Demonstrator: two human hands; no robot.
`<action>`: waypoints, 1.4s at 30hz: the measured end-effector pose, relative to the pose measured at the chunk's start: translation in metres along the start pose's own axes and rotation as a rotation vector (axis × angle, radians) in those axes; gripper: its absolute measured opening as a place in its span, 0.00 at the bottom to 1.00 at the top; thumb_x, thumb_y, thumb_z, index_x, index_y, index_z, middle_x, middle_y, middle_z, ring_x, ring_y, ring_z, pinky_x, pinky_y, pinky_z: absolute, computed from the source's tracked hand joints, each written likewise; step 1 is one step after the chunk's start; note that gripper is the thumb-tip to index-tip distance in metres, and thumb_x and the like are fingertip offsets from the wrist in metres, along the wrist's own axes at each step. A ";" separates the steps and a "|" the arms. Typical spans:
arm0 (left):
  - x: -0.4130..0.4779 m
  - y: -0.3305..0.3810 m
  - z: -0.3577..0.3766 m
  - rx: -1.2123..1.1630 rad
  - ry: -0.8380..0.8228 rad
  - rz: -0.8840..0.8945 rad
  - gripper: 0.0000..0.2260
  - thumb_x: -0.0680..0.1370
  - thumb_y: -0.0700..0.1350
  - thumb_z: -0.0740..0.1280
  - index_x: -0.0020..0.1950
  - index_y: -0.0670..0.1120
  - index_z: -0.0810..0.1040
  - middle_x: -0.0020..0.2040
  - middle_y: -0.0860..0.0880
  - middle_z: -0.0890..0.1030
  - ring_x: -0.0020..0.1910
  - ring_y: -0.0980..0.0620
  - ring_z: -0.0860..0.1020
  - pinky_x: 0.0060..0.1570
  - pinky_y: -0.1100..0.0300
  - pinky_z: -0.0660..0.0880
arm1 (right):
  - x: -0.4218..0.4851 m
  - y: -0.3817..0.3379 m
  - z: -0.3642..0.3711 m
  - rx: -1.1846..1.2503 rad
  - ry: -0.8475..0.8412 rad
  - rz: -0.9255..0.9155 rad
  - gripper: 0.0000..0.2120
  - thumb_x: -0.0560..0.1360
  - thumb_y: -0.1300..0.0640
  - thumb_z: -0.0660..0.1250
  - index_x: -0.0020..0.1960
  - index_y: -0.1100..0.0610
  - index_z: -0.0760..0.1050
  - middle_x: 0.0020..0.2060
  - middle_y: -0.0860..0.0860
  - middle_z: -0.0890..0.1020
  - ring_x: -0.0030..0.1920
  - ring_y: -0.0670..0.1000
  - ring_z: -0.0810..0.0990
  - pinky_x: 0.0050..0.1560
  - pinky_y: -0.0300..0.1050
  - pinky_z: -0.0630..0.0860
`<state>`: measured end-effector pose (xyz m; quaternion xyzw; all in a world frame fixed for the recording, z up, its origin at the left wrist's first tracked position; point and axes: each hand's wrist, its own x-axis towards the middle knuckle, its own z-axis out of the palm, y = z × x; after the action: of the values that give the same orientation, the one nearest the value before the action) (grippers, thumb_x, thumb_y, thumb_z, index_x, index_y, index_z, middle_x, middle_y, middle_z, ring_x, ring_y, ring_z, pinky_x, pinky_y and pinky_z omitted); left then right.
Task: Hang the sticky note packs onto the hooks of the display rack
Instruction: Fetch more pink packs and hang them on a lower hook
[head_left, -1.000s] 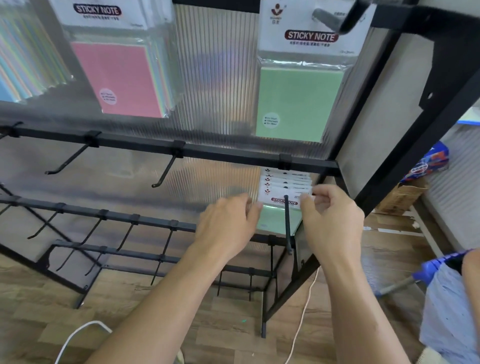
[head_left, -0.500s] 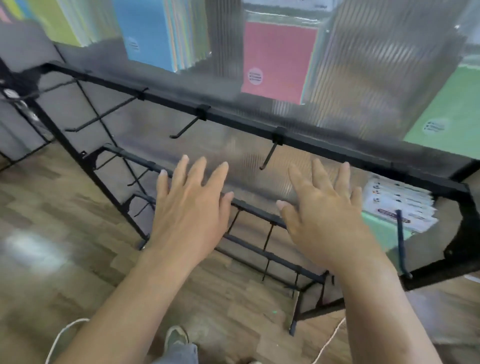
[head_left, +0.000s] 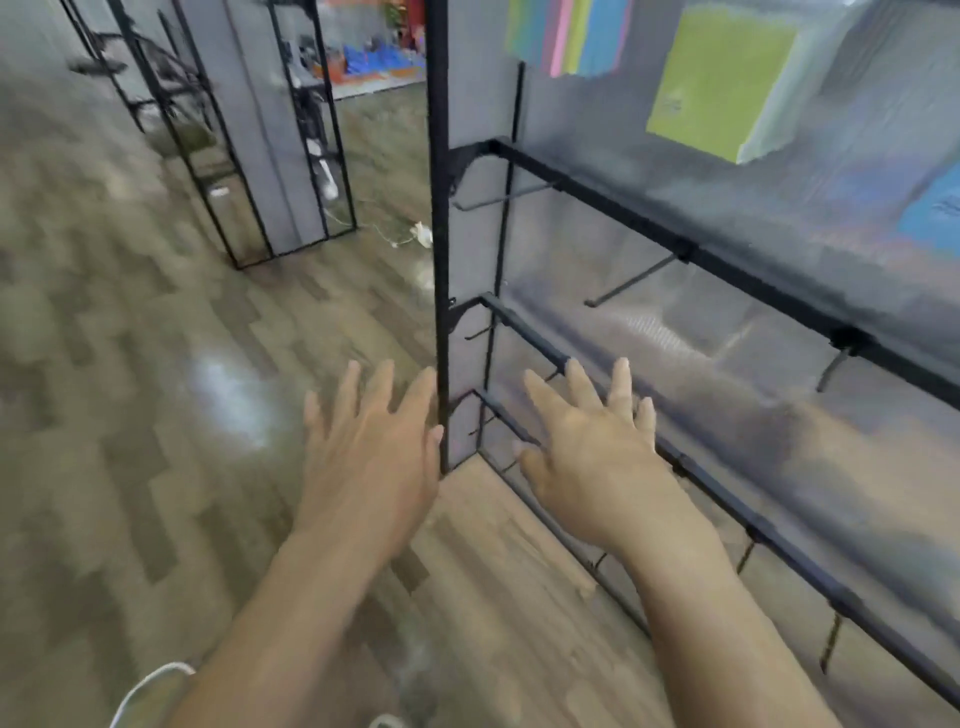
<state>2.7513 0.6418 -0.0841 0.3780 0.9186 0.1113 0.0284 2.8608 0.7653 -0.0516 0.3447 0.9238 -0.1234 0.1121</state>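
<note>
Two bare hands, the left hand (head_left: 371, 462) and the right hand (head_left: 592, 457), are empty with fingers spread. One display rack (head_left: 441, 249) has three crossbars; the blurred packs can't be counted.

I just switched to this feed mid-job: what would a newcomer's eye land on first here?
Two empty hands with spread fingers fill the lower middle: the left hand over the wood floor, the right hand in front of the rack's lower bars. To the right, the black display rack shows several bare hooks. Bright sticky note packs, yellow-green most of all, hang blurred at the upper right.
</note>
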 end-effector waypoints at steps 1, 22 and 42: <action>0.008 -0.021 -0.004 -0.005 0.006 -0.019 0.24 0.83 0.54 0.53 0.79 0.55 0.55 0.80 0.46 0.56 0.79 0.43 0.49 0.75 0.40 0.49 | 0.015 -0.021 0.001 0.008 -0.003 -0.022 0.29 0.82 0.48 0.51 0.78 0.46 0.41 0.78 0.52 0.39 0.74 0.64 0.31 0.73 0.63 0.38; 0.272 -0.279 -0.041 0.024 -0.013 -0.337 0.23 0.81 0.54 0.46 0.77 0.54 0.58 0.77 0.49 0.61 0.77 0.45 0.57 0.73 0.40 0.54 | 0.353 -0.286 -0.026 0.073 -0.164 -0.359 0.28 0.81 0.48 0.55 0.77 0.45 0.47 0.78 0.49 0.47 0.76 0.60 0.37 0.74 0.59 0.41; 0.575 -0.581 -0.107 -0.030 0.075 -0.464 0.23 0.83 0.55 0.51 0.78 0.55 0.54 0.78 0.48 0.58 0.79 0.44 0.51 0.74 0.40 0.51 | 0.701 -0.605 -0.098 -0.068 -0.129 -0.539 0.28 0.81 0.47 0.55 0.77 0.45 0.48 0.78 0.50 0.50 0.77 0.60 0.44 0.74 0.61 0.51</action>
<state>1.9265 0.6247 -0.0930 0.1521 0.9795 0.1295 0.0245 1.9302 0.7792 -0.0728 0.0742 0.9767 -0.1394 0.1453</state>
